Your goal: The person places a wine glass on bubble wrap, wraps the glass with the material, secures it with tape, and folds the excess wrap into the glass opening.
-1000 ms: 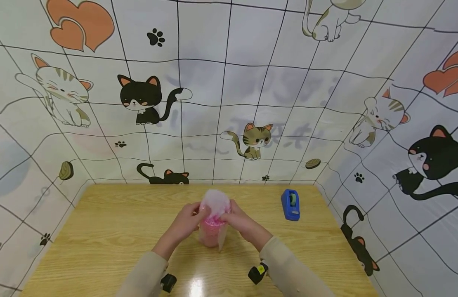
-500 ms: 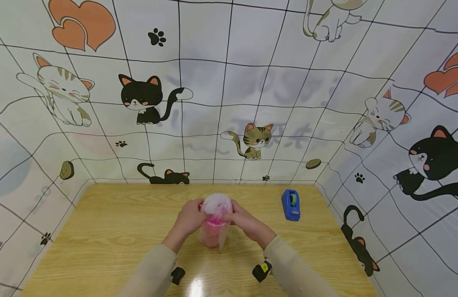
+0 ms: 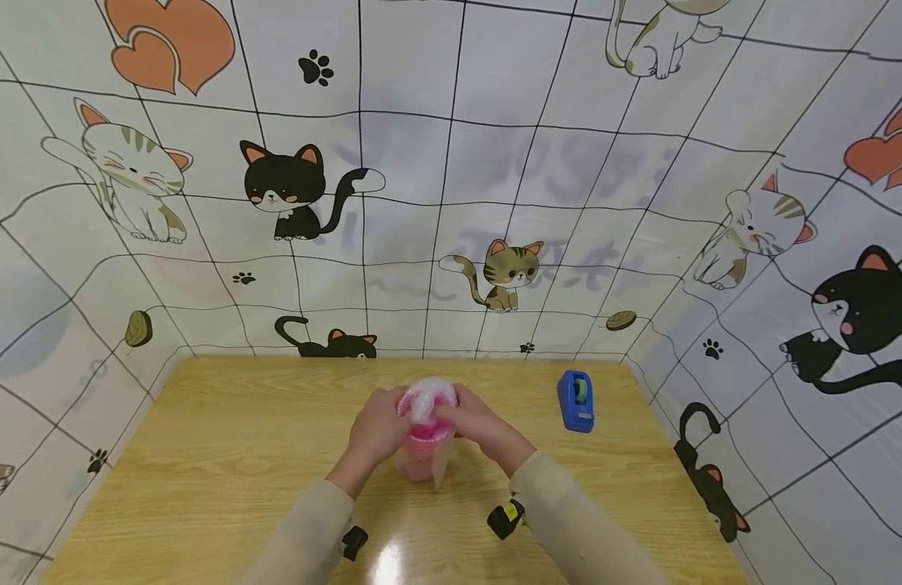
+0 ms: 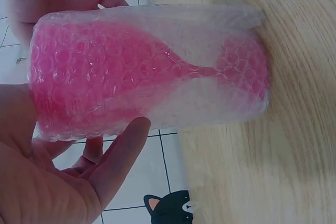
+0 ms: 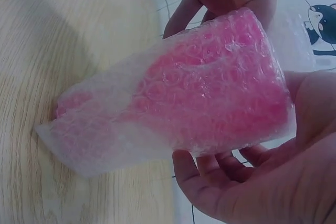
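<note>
A pink goblet-shaped piece (image 4: 121, 72), wide bowl above a narrow stem, is wrapped in clear bubble wrap (image 3: 427, 394) and stands upright on the table. Excess wrap bunches over its top, and a loose flap (image 3: 440, 465) sticks out low on the front right. My left hand (image 3: 379, 424) holds the bundle's upper left side, fingers round the back and thumb toward the top. From the right, my right hand (image 3: 486, 426) grips the same upper part, thumb pressed on the bunched wrap. Both hands' work at the very top is hidden in the wrist views.
A blue tape dispenser (image 3: 575, 400) with a greenish roll lies at the back right of the wooden table (image 3: 261, 439). White cloth walls (image 3: 407, 162) printed with cats rise behind and at both sides. Small black cameras (image 3: 505, 518) hang at the wrists.
The puffed white wrap on top has been pressed lower and folded inward between the thumbs. My left hand has shifted slightly right, closer round the bundle. The bundle stays in place.
</note>
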Motion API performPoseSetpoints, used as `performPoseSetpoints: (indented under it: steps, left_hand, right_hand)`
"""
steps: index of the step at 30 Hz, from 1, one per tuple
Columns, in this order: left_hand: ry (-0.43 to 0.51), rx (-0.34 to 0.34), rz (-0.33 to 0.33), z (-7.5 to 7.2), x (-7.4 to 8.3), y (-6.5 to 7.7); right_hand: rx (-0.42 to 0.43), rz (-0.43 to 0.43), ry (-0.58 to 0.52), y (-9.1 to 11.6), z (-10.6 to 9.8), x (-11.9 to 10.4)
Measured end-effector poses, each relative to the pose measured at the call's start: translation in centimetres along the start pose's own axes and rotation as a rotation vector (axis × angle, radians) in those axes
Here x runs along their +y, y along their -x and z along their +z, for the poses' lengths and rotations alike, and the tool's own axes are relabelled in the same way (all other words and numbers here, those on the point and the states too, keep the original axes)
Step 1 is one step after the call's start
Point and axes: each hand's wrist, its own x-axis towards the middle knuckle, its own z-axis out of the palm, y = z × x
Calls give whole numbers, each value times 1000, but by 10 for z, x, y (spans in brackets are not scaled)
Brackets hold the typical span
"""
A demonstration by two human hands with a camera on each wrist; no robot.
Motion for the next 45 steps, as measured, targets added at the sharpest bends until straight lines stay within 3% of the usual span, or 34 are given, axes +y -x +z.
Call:
performPoseSetpoints:
  steps: [3, 6, 10, 12, 18, 23, 26, 35, 41, 45]
  left_hand:
    - [63, -30, 21, 0, -5, -2]
    - [208, -95, 23, -4, -9, -3]
    - [428, -217, -44, -13, -9, -2]
    - [463, -253, -65, -17, -7, 0]
    - [384, -236, -16, -18, -5, -1]
    - [294, -192, 16, -15, 0, 0]
    - [230, -176, 27, -14, 4, 0]
    - [160, -179, 52, -16, 10, -2]
    - [122, -156, 46, -15, 14, -6]
    - [79, -138, 4, -13, 15, -9]
  right_hand:
    - [15, -32, 24, -2, 3, -2]
    - [33, -53, 39, -4, 5, -3]
    - [47, -70, 52, -7, 7, -2]
    - [62, -70, 70, -8, 8, -3]
    - [147, -10, 134, -5, 11, -5]
    - [143, -29, 150, -4, 10, -4]
    - [88, -61, 152, -4, 6, -1]
    - [-101, -68, 98, -1, -8, 9]
    - [-165, -44, 88, 0, -15, 11]
    - [-195, -40, 62, 0, -18, 10]
